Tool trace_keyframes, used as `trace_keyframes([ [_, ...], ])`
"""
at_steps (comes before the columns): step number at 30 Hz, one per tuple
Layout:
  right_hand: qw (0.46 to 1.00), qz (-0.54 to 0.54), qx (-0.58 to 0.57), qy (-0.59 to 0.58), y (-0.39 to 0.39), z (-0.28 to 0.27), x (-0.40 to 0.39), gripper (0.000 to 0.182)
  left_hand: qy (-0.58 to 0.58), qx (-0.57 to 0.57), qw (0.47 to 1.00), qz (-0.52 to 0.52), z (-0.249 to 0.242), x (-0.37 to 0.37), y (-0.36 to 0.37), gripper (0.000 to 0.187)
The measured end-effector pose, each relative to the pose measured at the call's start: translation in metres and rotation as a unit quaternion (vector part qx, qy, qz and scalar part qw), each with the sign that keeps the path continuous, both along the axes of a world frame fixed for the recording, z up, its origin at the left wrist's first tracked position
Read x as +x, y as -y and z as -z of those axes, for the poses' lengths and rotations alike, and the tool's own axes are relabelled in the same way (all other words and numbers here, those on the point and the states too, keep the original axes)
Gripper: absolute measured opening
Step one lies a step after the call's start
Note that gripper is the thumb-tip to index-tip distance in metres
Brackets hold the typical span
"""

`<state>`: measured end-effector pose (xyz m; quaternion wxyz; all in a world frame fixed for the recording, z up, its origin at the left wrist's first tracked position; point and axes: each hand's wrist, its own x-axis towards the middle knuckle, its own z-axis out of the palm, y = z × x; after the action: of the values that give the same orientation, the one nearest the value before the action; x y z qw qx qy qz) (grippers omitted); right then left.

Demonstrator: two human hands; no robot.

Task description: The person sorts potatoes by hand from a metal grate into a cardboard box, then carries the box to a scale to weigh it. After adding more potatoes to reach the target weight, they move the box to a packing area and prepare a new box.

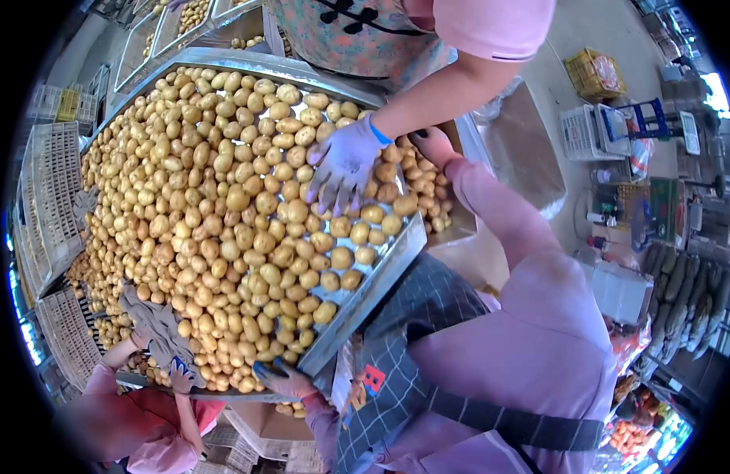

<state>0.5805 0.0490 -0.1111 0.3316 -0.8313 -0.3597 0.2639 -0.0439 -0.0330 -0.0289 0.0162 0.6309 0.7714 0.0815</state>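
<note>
My left hand [290, 382], in a glove with blue fingertips, rests at the lower rim of a metal sorting table [365, 304]. Its fingers are spread against the outermost potatoes [262, 324]. At the upper right my right hand [433, 148] reaches to potatoes heaped in a cardboard box [462, 225] at the table's end; its fingers are partly hidden by a co-worker's arm, so their grip does not show. That co-worker's purple-gloved hand [345, 166] lies spread over potatoes between my hands. Potatoes cover most of the table.
A co-worker in a floral apron [341, 51] stands across the table. Another in red [159, 415], lower left, handles a grey cloth [155, 320]. White plastic crates [52, 197] line the left side. A yellow crate [594, 75] and an open box [523, 150] stand at right.
</note>
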Motion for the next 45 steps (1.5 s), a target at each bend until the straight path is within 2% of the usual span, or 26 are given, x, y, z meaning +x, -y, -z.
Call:
trace_keyframes([
  [2,0.998,-0.065,0.014,0.014,-0.038,0.076,0.042,0.043,0.039,0.071,0.996,-0.048,0.015,-0.004,0.009,0.061],
  [7,0.968,-0.184,-0.1,0.139,-0.019,0.109,-0.018,0.038,0.009,0.135,0.969,-0.206,0.072,0.05,0.125,0.059],
  [8,0.95,-0.255,-0.077,0.16,0.011,0.126,-0.034,0.037,0.133,0.032,0.973,-0.184,0.084,0.074,0.146,0.054],
  [9,0.883,-0.257,0.111,0.376,0.036,0.118,-0.063,0.041,0.261,-0.065,0.95,-0.157,0.099,0.109,0.157,0.049],
  [10,0.891,-0.349,-0.183,0.225,0.054,0.108,-0.072,0.04,0.387,-0.152,0.902,-0.12,0.119,0.146,0.157,0.044],
  [11,0.828,-0.442,-0.316,0.142,0.068,0.159,-0.079,0.041,0.499,-0.234,0.831,-0.082,0.132,0.183,0.155,0.04],
  [12,0.87,-0.486,0.089,-0.002,0.098,0.113,-0.07,0.036,0.596,-0.309,0.74,-0.05,0.138,0.216,0.161,0.036],
  [14,0.796,-0.562,-0.228,0.002,0.089,0.019,-0.031,0.041,0.611,-0.258,0.749,0.021,0.133,0.29,0.145,0.026],
  [15,0.831,-0.521,-0.123,0.151,0.074,-0.009,-0.004,0.039,0.568,-0.2,0.784,0.148,0.123,0.326,0.128,0.027],
  [16,0.846,-0.451,-0.173,0.225,0.045,-0.019,0.026,0.033,0.505,-0.146,0.806,0.27,0.116,0.35,0.121,0.028],
  [17,0.846,-0.345,-0.129,0.384,0.027,-0.017,0.06,0.025,0.553,-0.258,0.786,0.101,0.153,0.361,0.133,0.031],
  [18,0.864,-0.296,-0.046,0.405,0.001,0.005,0.104,0.027,0.582,-0.358,0.727,-0.069,0.191,0.376,0.142,0.033],
  [19,0.903,-0.278,0.145,0.296,-0.025,0.013,0.13,0.028,0.577,-0.349,0.723,-0.149,0.13,0.413,0.116,0.036],
  [20,0.752,-0.322,0.154,0.554,-0.048,0.058,0.167,0.037,0.582,-0.344,0.719,-0.162,0.143,0.421,0.122,0.036],
  [21,0.787,-0.374,-0.187,0.454,-0.08,0.061,0.162,0.034,0.556,-0.302,0.757,-0.164,0.163,0.429,0.13,0.037],
  [22,0.808,-0.443,-0.129,0.366,-0.097,0.069,0.177,0.039,0.527,-0.26,0.792,-0.166,0.184,0.435,0.139,0.039],
  [24,0.734,-0.508,-0.198,0.404,-0.105,0.038,0.165,0.045,0.578,-0.238,0.75,-0.216,0.204,0.441,0.153,0.041],
  [26,0.74,-0.53,-0.154,0.384,-0.117,0.063,0.178,0.056,0.55,-0.346,0.754,-0.094,0.203,0.451,0.16,0.04],
  [27,0.723,-0.552,-0.172,0.379,-0.122,0.063,0.177,0.053,0.471,-0.302,0.827,-0.049,0.209,0.457,0.169,0.022],
  [30,0.686,-0.589,-0.265,0.334,-0.126,0.036,0.159,0.047,0.517,-0.281,0.796,-0.141,0.2,0.454,0.179,0.025],
  [31,0.674,-0.595,-0.273,0.344,-0.128,0.054,0.164,0.042,0.652,-0.222,0.687,-0.232,0.179,0.452,0.178,0.024],
  [34,0.627,-0.607,-0.332,0.358,-0.106,0.028,0.134,0.038,0.667,-0.147,0.676,-0.277,0.212,0.439,0.217,0.027],
  [36,0.674,-0.62,-0.324,0.237,-0.083,0.031,0.133,0.036,0.647,-0.128,0.7,-0.273,0.196,0.43,0.221,0.026],
  [41,0.658,-0.684,-0.267,0.167,-0.011,0.085,0.152,0.045,0.63,-0.169,0.717,-0.247,0.197,0.394,0.297,0.024],
  [43,0.619,-0.705,-0.306,0.164,0.016,0.051,0.114,0.044,0.592,-0.177,0.749,-0.24,0.172,0.389,0.334,0.023],
  [45,0.604,-0.686,-0.399,0.075,0.038,0.027,0.073,0.038,0.625,-0.173,0.708,-0.28,0.129,0.379,0.365,0.025],
])
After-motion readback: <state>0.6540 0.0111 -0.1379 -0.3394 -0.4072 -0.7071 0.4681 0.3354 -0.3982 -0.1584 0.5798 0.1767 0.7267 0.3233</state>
